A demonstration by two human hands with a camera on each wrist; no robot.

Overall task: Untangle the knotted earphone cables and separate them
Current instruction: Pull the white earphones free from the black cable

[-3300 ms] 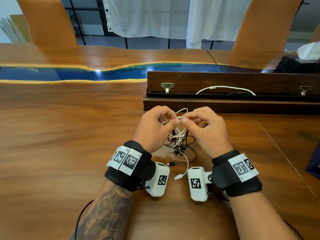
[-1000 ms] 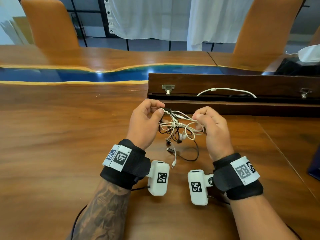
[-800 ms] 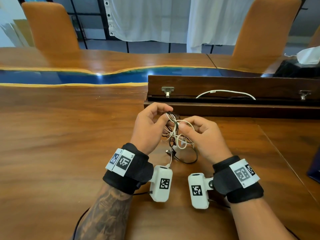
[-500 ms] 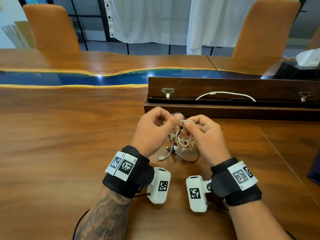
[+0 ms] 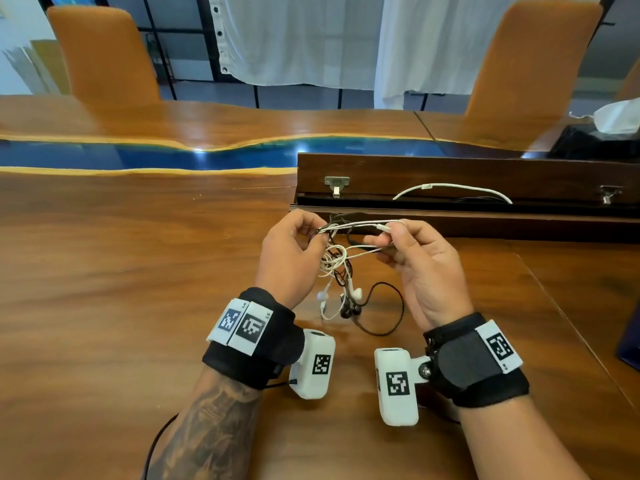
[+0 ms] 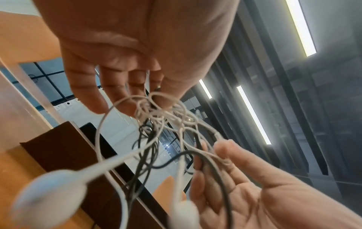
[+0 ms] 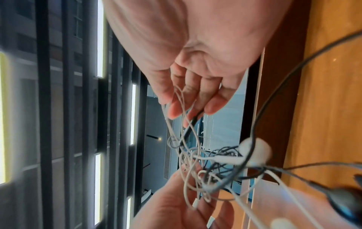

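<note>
Earphone cables (image 5: pixel 337 261) (white and black, knotted together) hang above the worktop (image 5: pixel 138 271), strung between both hands. Left hand (image 5: pixel 289 258) pinches strands at the tangle's left edge; the knot sits just right of it, earbuds dangling below. Right hand (image 5: pixel 424 268) pinches a white strand pulled out taut, black loop lying on the wood beneath.

Table (image 5: pixel 121 271): glossy varnished wood w/ visible grain, blue resin-like strip (image 5: pixel 173 157) along far side, shiny. Dark wood box (image 5: pixel 450 174) at table's far right edge, satin, w/ metal latches (image 5: pixel 336 184). White earphone cable (image 5: pixel 334 261): smooth plastic/rubber; black cable (image 5: pixel 388 317): matt. Wrist straps (image 5: pixel 277 344): black cloth, matt. Wrist cam housings (image 5: pixel 317 365): white matt plastic. Chairs (image 5: pixel 104 53): orange, soft matt upholstery. Curtains (image 5: pixel 294 39): white cloth.
</note>
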